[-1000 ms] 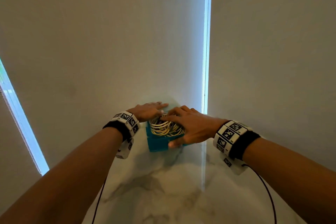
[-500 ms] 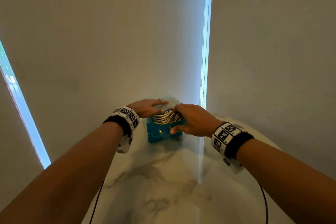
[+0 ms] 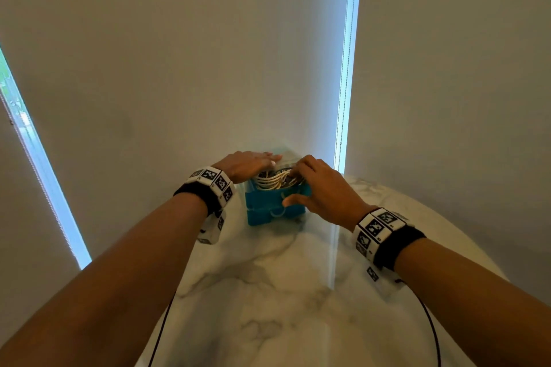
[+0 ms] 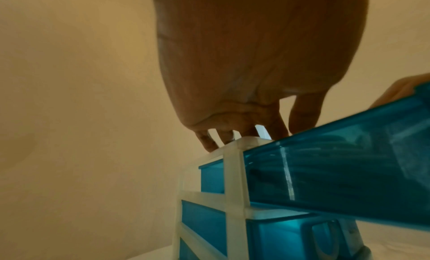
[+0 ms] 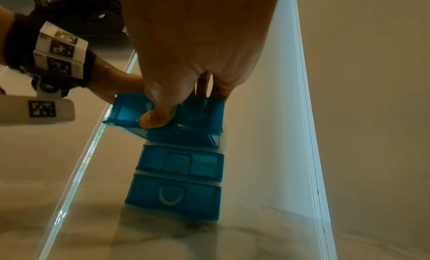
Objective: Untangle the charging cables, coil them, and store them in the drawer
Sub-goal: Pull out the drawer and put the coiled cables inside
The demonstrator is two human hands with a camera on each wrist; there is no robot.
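Note:
A small blue drawer unit (image 3: 275, 213) in a white frame stands on the marble table against the blind. Its top drawer (image 5: 200, 115) is pulled partway out and holds coiled white cables (image 3: 272, 182). My left hand (image 3: 249, 164) lies flat on the unit's top, its fingertips (image 4: 209, 144) touching the white frame (image 4: 232, 172). My right hand (image 3: 290, 188) grips the drawer's front, thumb (image 5: 153, 119) against the front face and fingers curled over the rim onto the cables. The cable ends are hidden under my fingers.
Two lower drawers (image 5: 179, 164) sit closed beneath the top one. Roller blinds (image 3: 179, 68) hang right behind the unit, with bright gaps (image 3: 347, 68) between them. The round marble table (image 3: 268, 292) extends toward me, and thin black wires (image 3: 162, 331) trail from my wrists.
The top drawer has slid back into the unit, so less of the cable coil shows. Both hands have moved away from me with it, and my right fingers have curled tighter.

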